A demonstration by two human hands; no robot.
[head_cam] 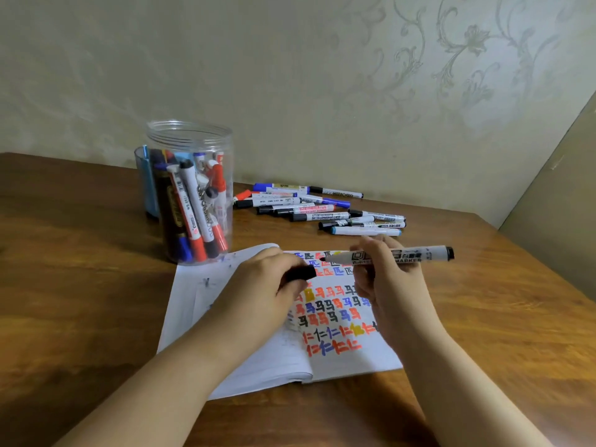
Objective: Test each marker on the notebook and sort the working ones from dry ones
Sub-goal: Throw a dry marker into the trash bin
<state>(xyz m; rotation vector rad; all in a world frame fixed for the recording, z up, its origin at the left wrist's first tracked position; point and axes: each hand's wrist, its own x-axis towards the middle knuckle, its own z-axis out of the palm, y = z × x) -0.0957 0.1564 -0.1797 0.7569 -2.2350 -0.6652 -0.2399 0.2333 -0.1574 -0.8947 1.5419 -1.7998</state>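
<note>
From my remote station I saw the right hand (392,272) gripping an uncapped black marker (387,255) level above the open notebook (258,359), its barrel lettered "MARKER" beneath other print I could not read, its tip pointing left. The left hand (274,279) had its fingers closed around the black cap (301,273), just beside that tip. The right-hand page carried rows of repeated characters in red, blue, black and yellow ink — the notebook lay flat on the wooden table (80,301). Behind it to the left stood a clear plastic jar (190,191), lidless, packed with upright markers capped in red, blue and black; one white barrel inside read "WHITEBOARD". A blue container (146,185) showed behind the jar, its contents unclear. To the right of the jar lay a loose pile of capped markers (319,209) on the table — one barrel at the back lettered "WHITEBOARD" as well.
</note>
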